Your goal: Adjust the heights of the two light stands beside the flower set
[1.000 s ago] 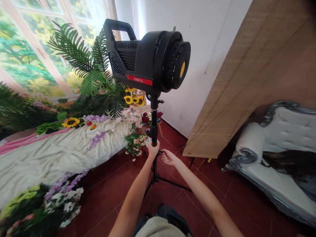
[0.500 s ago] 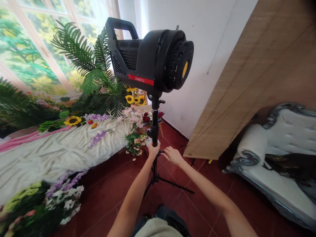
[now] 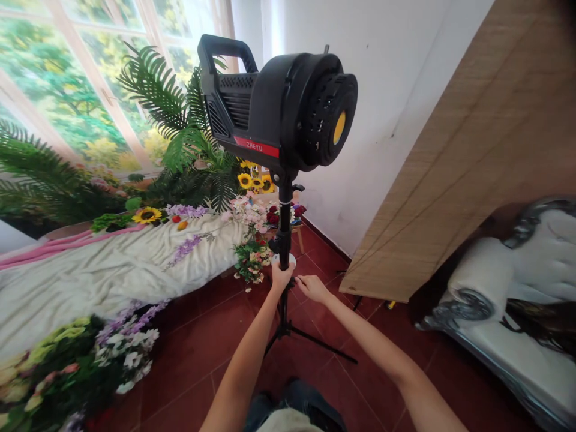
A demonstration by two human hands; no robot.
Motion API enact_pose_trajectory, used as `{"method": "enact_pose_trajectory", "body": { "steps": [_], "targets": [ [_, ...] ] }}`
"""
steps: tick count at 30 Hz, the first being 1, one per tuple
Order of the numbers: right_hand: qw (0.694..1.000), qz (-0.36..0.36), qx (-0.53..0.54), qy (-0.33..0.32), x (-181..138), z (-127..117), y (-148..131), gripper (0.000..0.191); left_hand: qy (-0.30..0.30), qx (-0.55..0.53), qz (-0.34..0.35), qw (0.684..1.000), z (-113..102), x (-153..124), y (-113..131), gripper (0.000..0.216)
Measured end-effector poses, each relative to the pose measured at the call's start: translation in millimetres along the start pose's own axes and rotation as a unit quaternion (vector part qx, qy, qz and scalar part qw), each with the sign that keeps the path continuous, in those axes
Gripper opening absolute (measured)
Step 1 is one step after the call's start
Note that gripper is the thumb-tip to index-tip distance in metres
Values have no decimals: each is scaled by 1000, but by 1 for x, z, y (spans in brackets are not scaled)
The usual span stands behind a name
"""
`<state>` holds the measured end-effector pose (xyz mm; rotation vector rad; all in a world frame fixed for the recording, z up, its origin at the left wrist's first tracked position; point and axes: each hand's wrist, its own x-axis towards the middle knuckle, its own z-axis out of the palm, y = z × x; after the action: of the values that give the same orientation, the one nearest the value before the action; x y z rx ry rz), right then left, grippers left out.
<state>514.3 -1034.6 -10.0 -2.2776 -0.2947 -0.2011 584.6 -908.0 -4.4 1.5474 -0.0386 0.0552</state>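
Note:
A black studio light (image 3: pixel 270 111) with a red ZHEYU label and a yellow front disc sits on top of a black light stand (image 3: pixel 285 221). My left hand (image 3: pixel 282 276) is wrapped around the stand's pole below an upper clamp. Just to its right, my right hand (image 3: pixel 312 288) has its fingertips pinched at a small tightening knob on the pole, which they mostly hide. The stand's legs (image 3: pixel 321 348) are spread on the red tiles.
Left of me a bed-like surface under a cream blanket (image 3: pixel 211 240) holds artificial flowers. Palm leaves (image 3: pixel 153 84) rise behind it. On the right are a hanging bamboo blind (image 3: pixel 405 198) and a white tufted sofa (image 3: pixel 477 276). A white wall (image 3: pixel 369 108) stands behind the light.
My right hand's fingers have gone from loosely spread near the knob to pinched together at it. My left hand keeps its hold on the pole. The view has shifted slightly left.

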Motion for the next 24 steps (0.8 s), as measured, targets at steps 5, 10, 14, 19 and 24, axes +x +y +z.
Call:
{"method": "enact_pose_trajectory", "body": {
  "steps": [5,10,14,19,24],
  "targets": [
    [999,-24,-14,15,-4,8,9,32,-20,32,27,999,-1,-2,-3,26],
    [997,20,-6,78,-16,26,14,37,-2,38,43,998,-6,-25,7,29],
    [986,108,3,126,-26,48,3,48,2,23,97,995,-19,-55,4,32],
    [970,164,-37,175,-36,69,-12,59,-5,111,-20,994,-88,-134,-62,30],
    [968,109,-43,224,-42,77,10,62,130,194,-339,911,-223,-297,-155,9]
  ]
}}
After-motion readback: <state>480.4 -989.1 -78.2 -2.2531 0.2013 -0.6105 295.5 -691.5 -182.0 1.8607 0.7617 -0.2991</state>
